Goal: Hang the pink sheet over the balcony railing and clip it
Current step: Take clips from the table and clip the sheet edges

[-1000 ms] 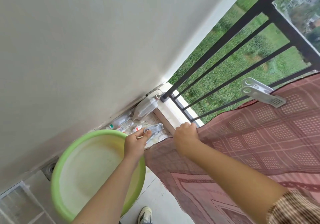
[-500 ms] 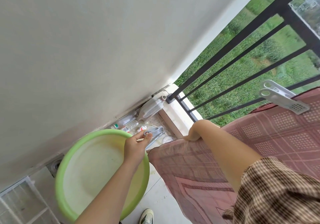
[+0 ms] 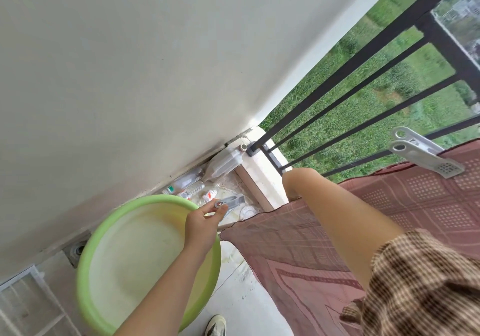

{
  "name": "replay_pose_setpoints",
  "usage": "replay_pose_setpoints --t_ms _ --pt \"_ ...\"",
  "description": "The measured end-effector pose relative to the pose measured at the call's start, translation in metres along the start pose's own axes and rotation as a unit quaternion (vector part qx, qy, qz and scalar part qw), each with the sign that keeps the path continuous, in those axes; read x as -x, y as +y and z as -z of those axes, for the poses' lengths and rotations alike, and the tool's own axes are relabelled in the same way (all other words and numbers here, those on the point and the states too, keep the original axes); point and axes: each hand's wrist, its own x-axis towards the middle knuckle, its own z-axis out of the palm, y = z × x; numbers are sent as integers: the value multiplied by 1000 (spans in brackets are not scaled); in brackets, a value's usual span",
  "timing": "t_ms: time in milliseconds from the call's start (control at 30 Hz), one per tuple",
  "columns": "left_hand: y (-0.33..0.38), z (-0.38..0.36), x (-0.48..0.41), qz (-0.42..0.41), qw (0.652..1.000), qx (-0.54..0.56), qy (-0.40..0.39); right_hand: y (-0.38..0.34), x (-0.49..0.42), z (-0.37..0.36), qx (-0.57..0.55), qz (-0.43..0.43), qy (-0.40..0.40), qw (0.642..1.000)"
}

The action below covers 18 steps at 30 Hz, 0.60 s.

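Green basin (image 3: 85, 270) and bottles (image 3: 192, 183) crowd the floor at left. Left grip (image 3: 202, 221) pinches a grey clip (image 3: 230, 202) just left of the pink sheet (image 3: 389, 205) draped on the railing (image 3: 363, 61); right grip (image 3: 292, 185) dips behind its edge, hold unclear.

— How is the light?
— Soft daylight, bright and even, coming in from the open side past the railing (image 3: 441, 40). The wall (image 3: 130, 63) takes it flatly, with no glare.
— Shadows?
— Only faint ones: a dim strip along the foot of the wall.
— And sharpness?
— Best around the left hand (image 3: 202, 221) and the clip (image 3: 230, 202) it pinches. The near rim of the basin (image 3: 83, 296) smears, the checked sleeve (image 3: 420, 283) is soft, and the field (image 3: 376, 135) outside is hazy. The wide lens fans the railing bars and tilts the whole view.
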Motion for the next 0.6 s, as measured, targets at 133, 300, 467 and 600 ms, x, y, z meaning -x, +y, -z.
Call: replay_pose_setpoints --t_ms 133,300,467,600 --pt "-1 3 -4 0 1000 1 5 1 -1 5 -10 13 -14 1000" --pt "-4 4 -5 -5 1000 -5 5 -14 3 -13 -5 32 37 999" --pt "-2 6 -12 8 1000 -5 -3 -9 8 -4 -9 59 146 987" --pt "0 -4 -11 -2 1000 4 -22 0 15 -10 -59 32 164 984"
